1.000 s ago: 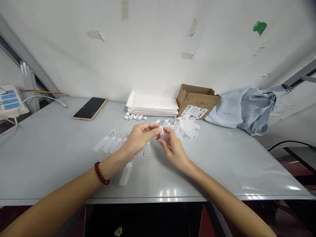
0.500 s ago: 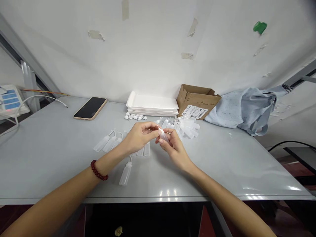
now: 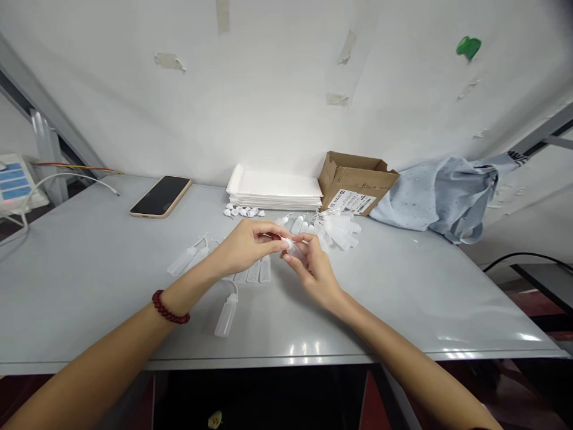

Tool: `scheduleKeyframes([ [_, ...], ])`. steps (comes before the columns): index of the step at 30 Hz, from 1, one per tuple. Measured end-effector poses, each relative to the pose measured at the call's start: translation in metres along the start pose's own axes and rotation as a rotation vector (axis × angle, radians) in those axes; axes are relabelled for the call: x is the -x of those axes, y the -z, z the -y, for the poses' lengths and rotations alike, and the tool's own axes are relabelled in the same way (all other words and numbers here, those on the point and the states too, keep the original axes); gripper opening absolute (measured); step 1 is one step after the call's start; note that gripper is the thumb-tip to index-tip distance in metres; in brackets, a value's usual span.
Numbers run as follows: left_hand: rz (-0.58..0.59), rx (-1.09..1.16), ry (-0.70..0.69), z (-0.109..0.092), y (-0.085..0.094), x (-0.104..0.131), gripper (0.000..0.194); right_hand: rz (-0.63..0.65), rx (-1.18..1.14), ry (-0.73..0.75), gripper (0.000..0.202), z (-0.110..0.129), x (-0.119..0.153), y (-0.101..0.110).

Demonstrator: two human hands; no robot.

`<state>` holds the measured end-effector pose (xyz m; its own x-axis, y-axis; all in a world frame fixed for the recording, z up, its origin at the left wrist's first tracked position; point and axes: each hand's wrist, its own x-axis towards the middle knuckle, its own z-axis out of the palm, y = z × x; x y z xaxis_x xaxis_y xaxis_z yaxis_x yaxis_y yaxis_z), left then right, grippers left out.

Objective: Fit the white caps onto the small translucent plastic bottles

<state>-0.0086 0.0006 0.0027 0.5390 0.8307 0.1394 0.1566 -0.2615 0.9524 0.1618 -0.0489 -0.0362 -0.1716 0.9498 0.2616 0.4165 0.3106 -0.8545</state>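
Over the middle of the table, both hands meet at a small translucent plastic bottle (image 3: 296, 253). My right hand (image 3: 317, 269) is closed around its body. At the bottle's top, my left hand (image 3: 255, 245) pinches the white cap (image 3: 286, 240), partly hidden by the fingers. Beneath and left of my left hand lie several similar bottles with bent white tubes, such as a bottle (image 3: 181, 261) at the left. A single bottle (image 3: 226, 316) rests closer to the table's front edge. Behind my hands are a heap of bottles (image 3: 338, 230) and a group of small white caps (image 3: 244, 211).
Against the wall stand a stack of white trays (image 3: 275, 185) and an open cardboard box (image 3: 358, 182). A pale blue cloth (image 3: 416, 197) lies to the box's right. At the back left are a phone (image 3: 161, 196) and a white cable (image 3: 67, 174).
My left wrist has shifted slightly left, with its fingers still at the cap. The bottle is turned a little between my hands. The whole view has moved slightly.
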Motion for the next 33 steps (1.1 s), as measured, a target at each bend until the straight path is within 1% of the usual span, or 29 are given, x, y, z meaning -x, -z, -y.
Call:
scheduleKeyframes([
  [4,0.033,0.039,-0.021,0.0,0.005,0.0,0.017,0.023,-0.025,0.032,0.024,-0.001,0.0,-0.001],
  [7,0.049,0.052,-0.027,-0.001,0.005,0.0,0.016,0.017,0.008,0.088,0.026,-0.003,0.001,-0.003],
  [9,0.039,0.048,-0.007,-0.002,0.005,0.0,0.018,0.004,0.053,0.127,0.026,-0.005,0.002,-0.004],
  [14,-0.022,-0.042,0.044,-0.003,0.001,0.0,0.024,-0.038,0.171,0.219,0.027,-0.011,0.001,-0.005],
  [19,0.046,-0.145,0.062,0.0,0.004,0.0,0.026,-0.02,0.247,0.309,0.028,-0.016,0.0,-0.005],
  [21,0.08,-0.181,0.044,0.001,0.006,0.0,0.024,0.014,0.245,0.291,0.028,-0.015,0.0,-0.004],
  [23,0.107,-0.195,0.016,0.002,0.008,0.0,0.022,0.06,0.23,0.238,0.028,-0.013,0.0,-0.003],
  [25,0.111,-0.198,-0.001,0.003,0.009,0.0,0.021,0.109,0.211,0.192,0.027,-0.01,0.0,-0.002],
  [27,0.103,-0.205,0.01,0.004,0.009,-0.001,0.021,0.142,0.206,0.176,0.025,-0.009,-0.001,-0.001],
  [30,0.09,-0.211,0.046,0.006,0.008,-0.002,0.023,0.147,0.239,0.187,0.028,-0.012,-0.003,0.0],
  [33,0.09,-0.214,0.068,0.006,0.008,-0.002,0.026,0.111,0.289,0.266,0.032,-0.019,-0.004,-0.001],
])
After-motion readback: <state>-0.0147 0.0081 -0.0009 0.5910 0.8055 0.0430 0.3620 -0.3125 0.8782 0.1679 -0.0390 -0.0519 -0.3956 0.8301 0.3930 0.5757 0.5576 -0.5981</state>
